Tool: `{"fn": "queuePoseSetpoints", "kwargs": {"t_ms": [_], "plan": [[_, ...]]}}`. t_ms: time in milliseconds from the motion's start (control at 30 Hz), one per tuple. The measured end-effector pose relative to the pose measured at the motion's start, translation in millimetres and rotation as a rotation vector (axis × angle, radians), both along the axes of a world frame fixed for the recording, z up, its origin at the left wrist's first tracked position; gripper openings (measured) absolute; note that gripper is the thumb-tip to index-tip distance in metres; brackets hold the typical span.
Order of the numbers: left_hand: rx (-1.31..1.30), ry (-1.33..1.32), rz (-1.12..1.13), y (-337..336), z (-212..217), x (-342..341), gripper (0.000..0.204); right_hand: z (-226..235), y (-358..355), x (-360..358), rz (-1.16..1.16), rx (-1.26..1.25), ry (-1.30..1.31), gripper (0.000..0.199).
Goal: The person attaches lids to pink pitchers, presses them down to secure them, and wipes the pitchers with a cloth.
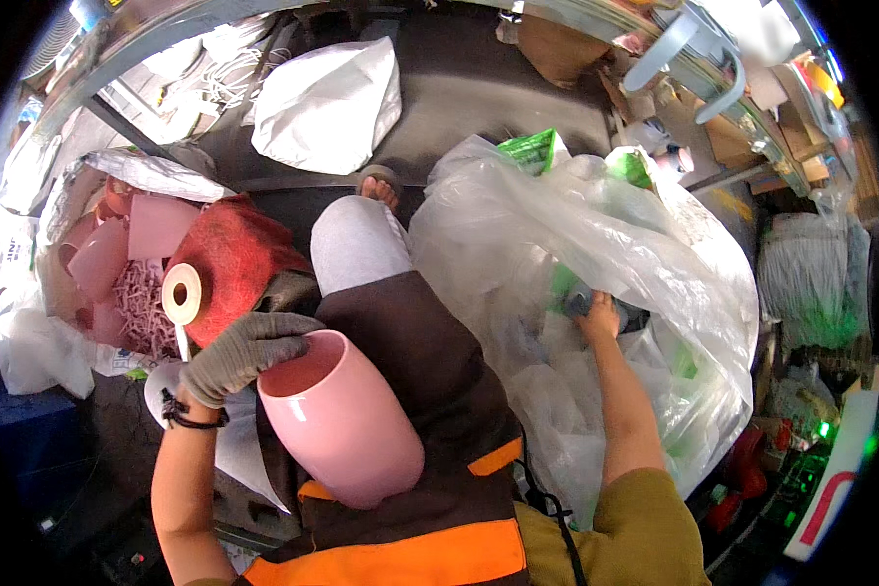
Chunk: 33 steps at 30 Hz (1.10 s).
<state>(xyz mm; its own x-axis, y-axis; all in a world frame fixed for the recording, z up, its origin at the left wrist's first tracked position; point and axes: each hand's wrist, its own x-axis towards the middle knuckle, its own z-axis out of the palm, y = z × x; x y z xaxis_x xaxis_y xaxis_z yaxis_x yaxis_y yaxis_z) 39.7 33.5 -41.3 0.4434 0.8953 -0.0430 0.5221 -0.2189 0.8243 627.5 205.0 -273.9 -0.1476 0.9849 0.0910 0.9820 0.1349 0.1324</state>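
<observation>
A glossy pink barrel-shaped vase (347, 430) lies tilted on my lap, its mouth toward the upper left. My left hand (249, 356), in a grey glove, is closed on its rim, with the thumb side over the edge. My bare right hand (601, 317) reaches into a large clear plastic bag (518, 244) to my right. Its fingers are bent against a dark grey piece (578, 299), whose kind I cannot make out. Green and white packaging (532, 151) shows among the plastic.
A white sack (142, 171) at left holds pink pieces (161, 225) and pink shredded filler (146, 303). Next to it are a red cloth-like bundle (234, 254) and a tape-like roll (181, 293). A white bag (332, 107) lies ahead. Metal shelving (752, 117) stands at the upper right.
</observation>
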Motion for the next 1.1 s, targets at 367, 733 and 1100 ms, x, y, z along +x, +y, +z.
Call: {"fn": "queuePoseSetpoints", "kwargs": {"t_ms": [367,733,1100], "plan": [[-0.525,-1.024,0.41,-2,-7,39,0.05,268,40,-229,0.336,-0.743,1.287,0.037],[-0.337,-1.689,0.778,-79,-28,24,0.06,308,-61,-460,0.959,-1.016,0.801,0.053],[-0.373,-1.837,0.497,-80,-50,26,0.07,272,-76,-391,0.332,-1.012,1.281,0.041]]}}
